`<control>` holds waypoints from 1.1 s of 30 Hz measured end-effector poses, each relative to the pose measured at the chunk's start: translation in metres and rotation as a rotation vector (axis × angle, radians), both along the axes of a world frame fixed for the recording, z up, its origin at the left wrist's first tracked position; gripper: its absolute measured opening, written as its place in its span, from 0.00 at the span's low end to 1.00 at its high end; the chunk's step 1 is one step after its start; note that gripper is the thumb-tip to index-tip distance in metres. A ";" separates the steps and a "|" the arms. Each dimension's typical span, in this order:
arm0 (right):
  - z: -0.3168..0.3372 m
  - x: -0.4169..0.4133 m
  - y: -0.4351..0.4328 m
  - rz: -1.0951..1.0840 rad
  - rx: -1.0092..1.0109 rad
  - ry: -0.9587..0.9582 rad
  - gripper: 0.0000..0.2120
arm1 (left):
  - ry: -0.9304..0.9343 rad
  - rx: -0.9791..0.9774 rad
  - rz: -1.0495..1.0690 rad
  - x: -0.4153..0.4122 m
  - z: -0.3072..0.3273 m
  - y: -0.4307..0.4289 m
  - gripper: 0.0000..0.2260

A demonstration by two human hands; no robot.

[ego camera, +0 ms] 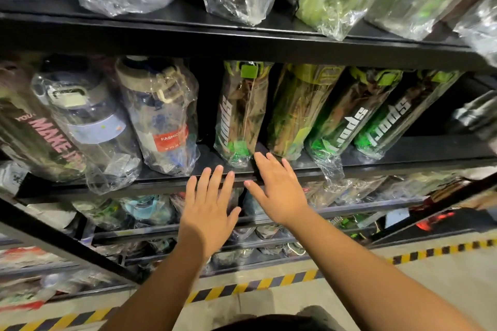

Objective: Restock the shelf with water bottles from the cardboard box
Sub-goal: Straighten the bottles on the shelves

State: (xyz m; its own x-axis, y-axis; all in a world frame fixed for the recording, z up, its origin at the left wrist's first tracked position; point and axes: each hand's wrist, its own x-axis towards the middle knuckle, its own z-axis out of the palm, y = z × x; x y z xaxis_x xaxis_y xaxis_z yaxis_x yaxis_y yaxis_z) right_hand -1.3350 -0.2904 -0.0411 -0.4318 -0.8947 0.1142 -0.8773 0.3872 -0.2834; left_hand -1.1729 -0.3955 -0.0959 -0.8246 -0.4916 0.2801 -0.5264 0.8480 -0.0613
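A black metal shelf [166, 183] fills the view, its middle tier lined with water bottles [158, 115] in clear plastic bags, and the green "sport" bottle [240, 113] stands upright near the tier's centre, with a gap to its left and three more like it leaning to its right. Just below that bottle's base, the right hand [277, 191] is spread flat and empty, fingertips almost at the bag, while the left hand [207, 207] hovers lower and to the left, also splayed and holding nothing.
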 end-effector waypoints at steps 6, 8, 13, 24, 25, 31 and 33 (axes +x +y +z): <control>-0.020 -0.006 0.015 0.057 0.099 0.243 0.35 | 0.006 0.009 0.001 0.003 0.002 -0.001 0.34; -0.020 -0.008 0.016 0.070 0.109 0.252 0.35 | 0.007 0.012 0.002 0.004 0.002 0.000 0.34; -0.022 -0.009 0.025 0.072 0.125 0.268 0.34 | -0.012 0.059 0.044 0.006 0.008 0.005 0.33; -0.005 -0.021 0.066 0.102 0.241 0.188 0.34 | -0.127 0.209 0.284 -0.015 0.031 0.042 0.41; -0.001 -0.024 0.073 0.094 0.270 0.160 0.35 | -0.148 0.247 0.315 -0.017 0.035 0.046 0.41; 0.028 -0.041 0.127 0.051 0.265 0.097 0.39 | -0.291 0.355 0.412 -0.009 0.065 0.102 0.37; 0.037 -0.046 0.147 0.056 0.263 0.090 0.39 | -0.280 0.351 0.434 0.002 0.072 0.128 0.36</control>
State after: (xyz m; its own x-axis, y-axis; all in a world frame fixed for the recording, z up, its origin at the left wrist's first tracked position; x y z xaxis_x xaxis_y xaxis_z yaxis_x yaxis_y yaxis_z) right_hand -1.3812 -0.1436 -0.0044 -0.3794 -0.9209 -0.0893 -0.9165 0.3873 -0.1000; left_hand -1.1707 -0.2673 -0.0236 -0.5481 -0.8215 -0.1572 -0.8316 0.5554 -0.0032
